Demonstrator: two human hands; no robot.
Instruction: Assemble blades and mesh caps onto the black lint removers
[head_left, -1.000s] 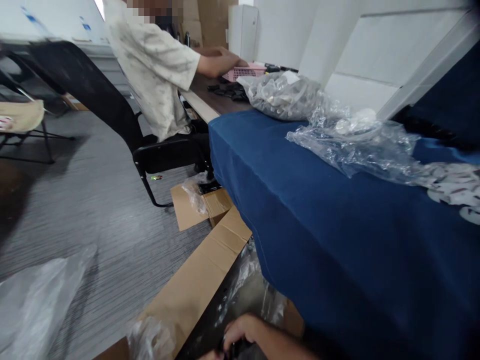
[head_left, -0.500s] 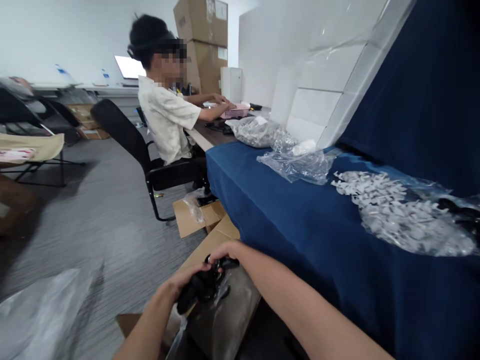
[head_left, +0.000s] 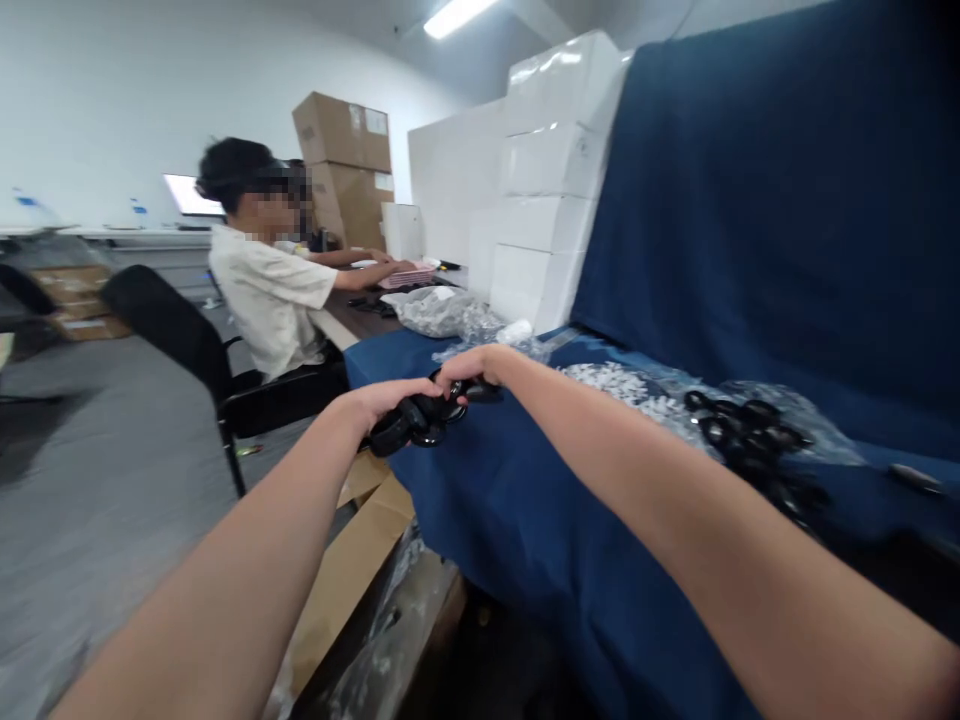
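Before the blue-draped table (head_left: pixel 495 480), both arms (head_left: pixel 622 440) reach forward, hands (head_left: pixel 431 395) together.

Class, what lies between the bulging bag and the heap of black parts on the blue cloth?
The head view shows crumpled clear plastic, then small white pieces, between the bulging bag and black heap; the right forearm hides part.

The blue-draped table (head_left: pixel 510 480) bears clear plastic bags (head_left: pixel 810 400), white pieces (head_left: pixel 622 385) and round black parts (head_left: pixel 757 430).
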